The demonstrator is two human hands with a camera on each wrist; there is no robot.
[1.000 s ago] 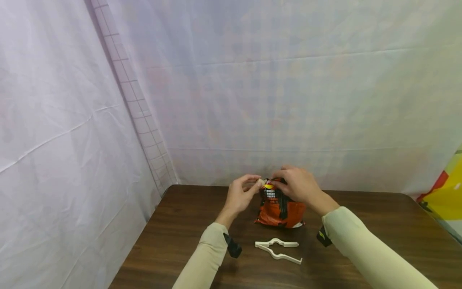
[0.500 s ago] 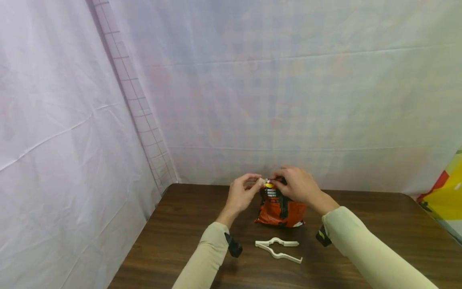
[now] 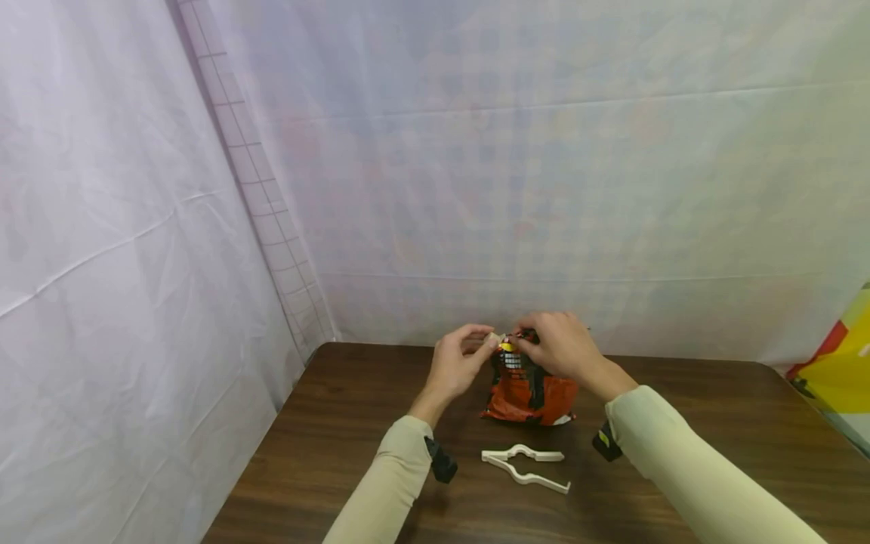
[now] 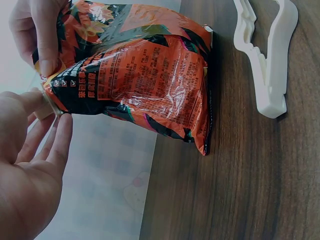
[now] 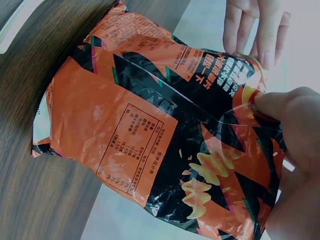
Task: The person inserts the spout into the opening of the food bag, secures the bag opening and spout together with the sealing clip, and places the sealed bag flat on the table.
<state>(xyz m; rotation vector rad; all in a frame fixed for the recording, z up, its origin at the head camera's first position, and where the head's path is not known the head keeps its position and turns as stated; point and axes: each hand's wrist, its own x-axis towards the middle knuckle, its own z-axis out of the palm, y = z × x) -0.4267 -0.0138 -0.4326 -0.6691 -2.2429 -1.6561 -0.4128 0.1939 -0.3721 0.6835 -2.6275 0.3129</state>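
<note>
An orange and black chip bag (image 3: 529, 397) stands on the brown table near its back edge, top end up. My left hand (image 3: 457, 366) is at the bag's upper left corner; its thumb and fingers pinch a small pale, partly see-through piece (image 4: 44, 103) against the bag's edge. What that piece is, I cannot tell. My right hand (image 3: 560, 346) grips the top of the bag, with the thumb (image 5: 280, 105) on the printed side and the other fingers partly hidden behind. In front of the bag lies a white hinged plastic clip (image 3: 525, 477), its two arms spread apart.
The wood-grain table (image 3: 340, 453) has its back edge close behind the bag. A pale curtain (image 3: 544, 189) hangs behind it, and a white sheet (image 3: 122, 302) hangs on the left. A yellow and red item (image 3: 839, 370) stands off the right edge.
Both hands keep their places at the bag's top. The right hand's knuckles rise very slightly, and the head view shifts a little. The clip lies where it was.
</note>
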